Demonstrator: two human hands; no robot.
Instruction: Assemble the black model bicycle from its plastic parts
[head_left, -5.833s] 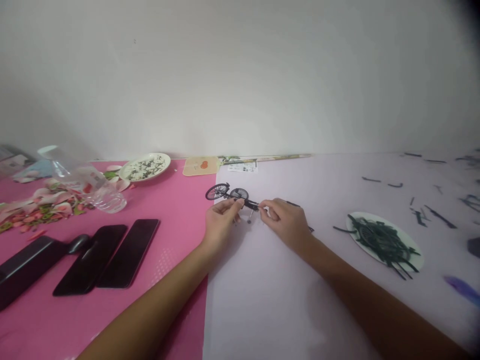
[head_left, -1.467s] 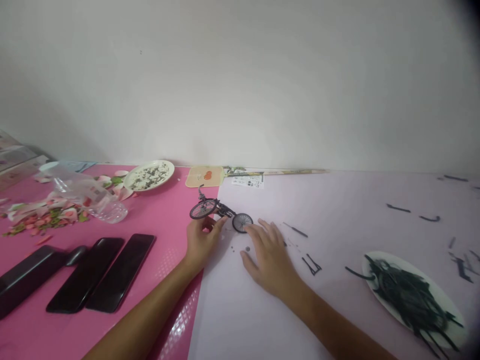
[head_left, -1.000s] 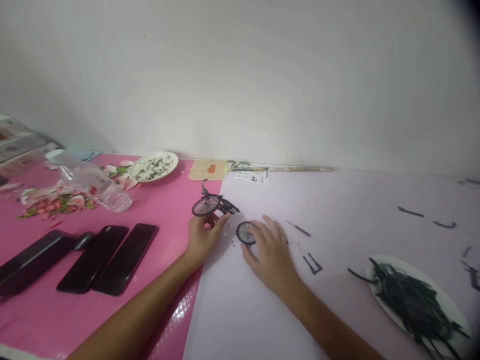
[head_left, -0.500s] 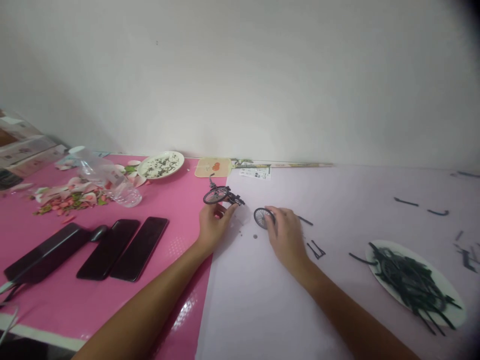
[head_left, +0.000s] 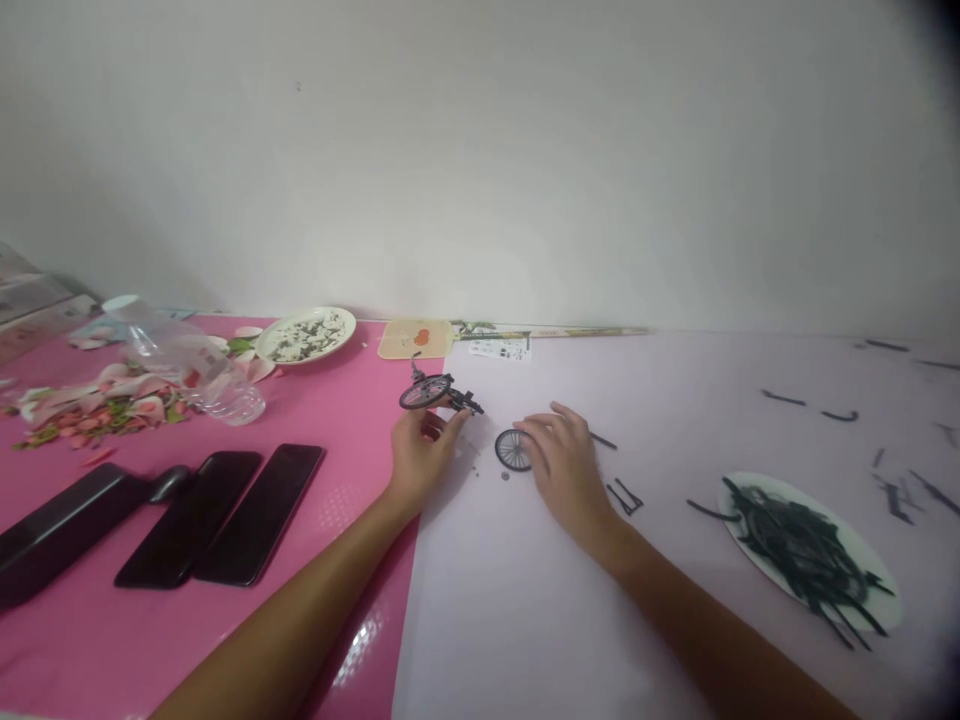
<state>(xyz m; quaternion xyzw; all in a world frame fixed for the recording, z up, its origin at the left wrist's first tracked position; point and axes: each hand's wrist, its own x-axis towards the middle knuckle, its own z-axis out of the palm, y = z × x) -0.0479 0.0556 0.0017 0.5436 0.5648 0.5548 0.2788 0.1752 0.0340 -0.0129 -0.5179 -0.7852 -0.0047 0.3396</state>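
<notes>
My left hand (head_left: 424, 455) pinches a partly built black miniature bicycle (head_left: 427, 392), with its spoked wheel uppermost, above the seam between the pink and white surfaces. My right hand (head_left: 562, 460) has its thumb and fingers at the right rim of a loose spoked wheel (head_left: 512, 450), which faces me with a tilt; the fingers cover that edge. Just below the wheel lies a small round grey piece (head_left: 505, 477). Beside my right wrist are a black forked piece (head_left: 624, 497) and a thin black rod (head_left: 604, 441).
At right, a white plate (head_left: 739, 535) holds a heap of black parts, with more loose parts (head_left: 784, 397) beyond it. On the left are two dark phones (head_left: 262, 515), a black case (head_left: 67, 525), a clear bottle (head_left: 187, 365), petals and a plate (head_left: 349, 330). A yellow fly swatter (head_left: 415, 340) lies by the wall.
The loose wheel has come slightly down and left with my right hand, whose fingers look a bit straighter. My left hand keeps the miniature bicycle nearly still. The view has shifted slightly.
</notes>
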